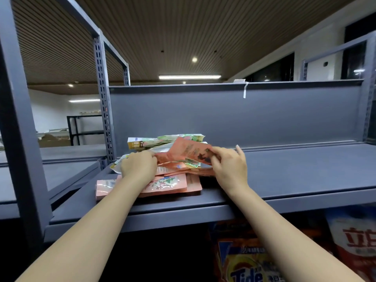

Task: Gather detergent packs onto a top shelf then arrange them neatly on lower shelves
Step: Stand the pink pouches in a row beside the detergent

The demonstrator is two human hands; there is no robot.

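I stood facing a grey metal top shelf (pixel 284 176), both bare arms reaching forward and slightly up over its front edge. A loose heap of detergent packs (pixel 162 159) lay on the left part of that shelf, pink pouches at the front, green and white ones behind, overlapping at odd angles.

My right hand (pixel 230 165) pinched the corner of one pink pack (pixel 189 149), thumb and curled fingers gripping it, tilted up off the heap, with one finger sticking up straight. My left hand (pixel 138 165) rested knuckles-up on the heap's left side, fingers curled down into the packs; I could not tell whether it gripped one or only steadied them.

To do this step well, I judged I should hold the heap down with the left hand while lifting one pack clear, so the slippery pouches below would not slide toward the shelf edge.

Larger detergent bags (pixel 250 261) stood on the shelf below.
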